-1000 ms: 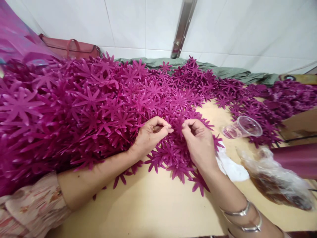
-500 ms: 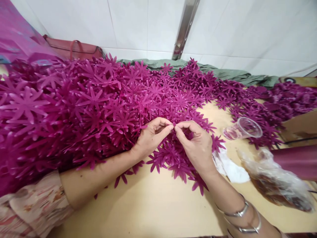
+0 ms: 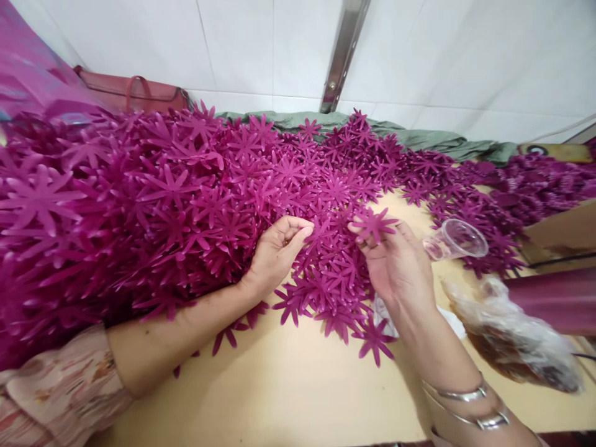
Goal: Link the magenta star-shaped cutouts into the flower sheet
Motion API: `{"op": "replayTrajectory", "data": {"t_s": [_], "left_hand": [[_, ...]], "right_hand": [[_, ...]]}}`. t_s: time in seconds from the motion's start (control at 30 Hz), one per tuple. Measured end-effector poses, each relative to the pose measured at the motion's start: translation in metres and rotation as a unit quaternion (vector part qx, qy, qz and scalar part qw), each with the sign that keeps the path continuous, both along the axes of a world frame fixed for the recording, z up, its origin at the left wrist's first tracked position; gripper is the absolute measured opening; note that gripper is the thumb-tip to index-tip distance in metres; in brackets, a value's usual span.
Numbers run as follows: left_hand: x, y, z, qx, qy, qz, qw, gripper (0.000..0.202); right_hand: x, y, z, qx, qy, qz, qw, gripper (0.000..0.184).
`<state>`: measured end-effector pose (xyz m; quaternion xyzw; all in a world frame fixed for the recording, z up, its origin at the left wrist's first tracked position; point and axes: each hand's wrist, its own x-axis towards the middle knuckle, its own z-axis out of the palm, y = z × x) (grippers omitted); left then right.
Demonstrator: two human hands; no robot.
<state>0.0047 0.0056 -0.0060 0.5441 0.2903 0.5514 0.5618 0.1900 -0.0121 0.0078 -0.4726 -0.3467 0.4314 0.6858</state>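
My left hand [image 3: 282,251] is closed in a pinch, thumb against forefinger, at the edge of a heap of magenta artificial flower petals [image 3: 177,186]. What lies between those fingertips, if anything, is too small to make out. To its right, my right hand [image 3: 400,264] is turned palm up with its fingers curled. A single star-shaped magenta flower petal piece [image 3: 375,225] sits at its fingertips and covers part of them. Below and between both hands, more loose petal pieces [image 3: 338,282] lie overlapping on the pale table [image 3: 261,391].
On the right, a clear plastic cup [image 3: 463,239] lies tipped near a white tissue [image 3: 451,323] and a clear plastic bag [image 3: 516,338] with brown contents. A red handbag [image 3: 135,92] and green cloth [image 3: 400,133] line the wall behind the heap.
My hands have parted from a fingertip-to-fingertip pinch. The right hand has moved right and rolled palm up, with a petal piece now at its fingertips. The left hand has barely shifted.
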Motion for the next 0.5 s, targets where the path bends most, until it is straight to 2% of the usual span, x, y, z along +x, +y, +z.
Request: {"op": "replayTrajectory", "data": {"t_s": [0.1, 0.17, 0.27, 0.37, 0.43, 0.5], "left_hand": [[-0.001, -0.001, 0.002, -0.002, -0.008, -0.005, 1.0, 0.023], [-0.001, -0.002, 0.002, 0.001, -0.007, -0.001, 1.0, 0.022], [-0.001, -0.001, 0.001, 0.005, -0.003, 0.007, 1.0, 0.018], [-0.001, 0.0, 0.001, -0.001, -0.011, 0.006, 1.0, 0.018], [-0.001, 0.0, 0.001, -0.004, -0.02, 0.005, 1.0, 0.018], [-0.001, 0.0, 0.002, 0.0, -0.017, 0.004, 1.0, 0.017]], "right_hand": [[-0.001, 0.0, 0.0, -0.034, 0.019, 0.068, 0.997, 0.093], [-0.002, -0.001, -0.001, -0.042, 0.0, 0.082, 0.996, 0.1], [-0.002, -0.002, -0.003, -0.024, -0.05, 0.047, 0.997, 0.095], [-0.001, -0.003, -0.006, -0.01, -0.12, 0.042, 0.992, 0.084], [-0.002, -0.007, -0.007, 0.009, -0.227, 0.006, 0.974, 0.075], [-0.004, -0.012, -0.005, 0.051, -0.363, -0.065, 0.928, 0.066]]}}
